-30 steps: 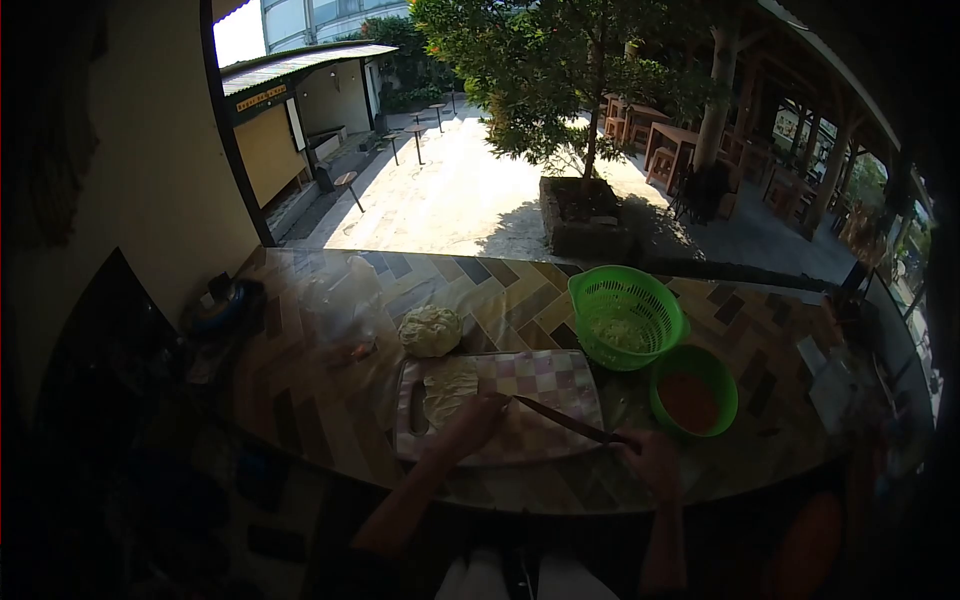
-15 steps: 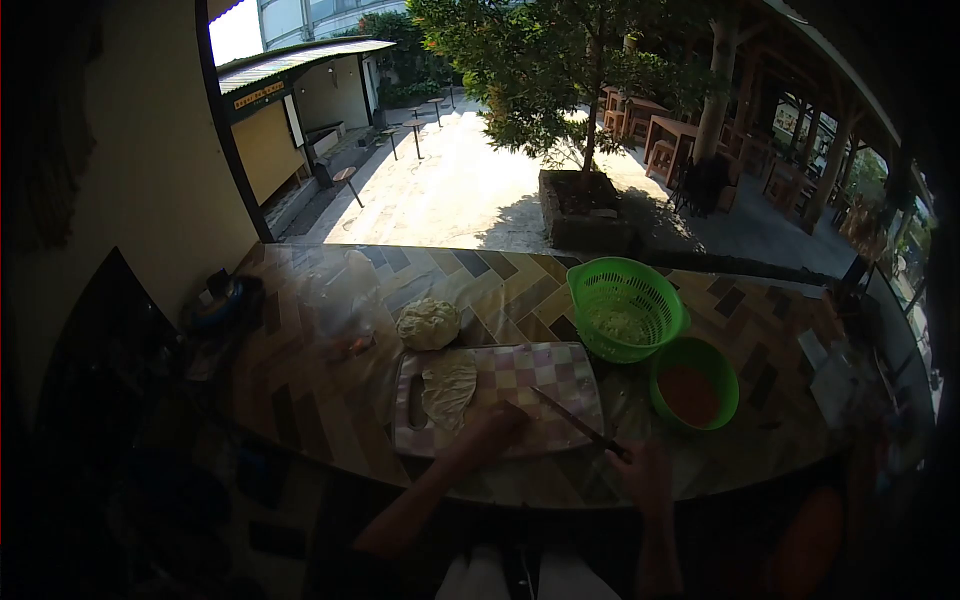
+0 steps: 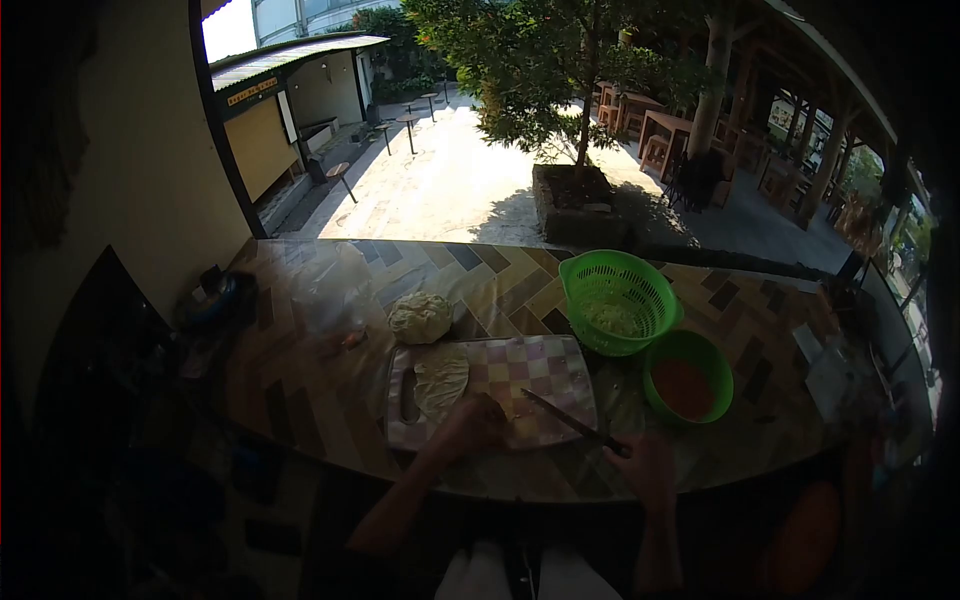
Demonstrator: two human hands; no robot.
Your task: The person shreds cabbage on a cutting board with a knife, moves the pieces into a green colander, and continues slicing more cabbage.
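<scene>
My right hand (image 3: 646, 462) is closed round the handle of a knife (image 3: 562, 415), whose blade points up and left over the cutting board's right part. The cutting board (image 3: 540, 362) has a pale checkered pattern and a handle slot at its left. On it lies a flat, pale cabbage leaf (image 3: 441, 380). Beside the leaf's lower right edge, my left hand (image 3: 474, 426) is low over the board; its fingers are dark and turned down, so their grip is hidden. A cabbage head (image 3: 420, 317) rests just behind the board.
A green colander (image 3: 640, 268) holding pale shreds stands behind the board's right end. Near it is a green bowl (image 3: 727, 388) with orange contents. Clear plastic (image 3: 335, 290) lies at the left back, and a wall flanks the curved wood-patterned counter (image 3: 300, 410).
My left hand has moved left across the board, towards the cabbage leaf. The knife stays in my right hand, nearly in place. The whole view has shifted slightly.
</scene>
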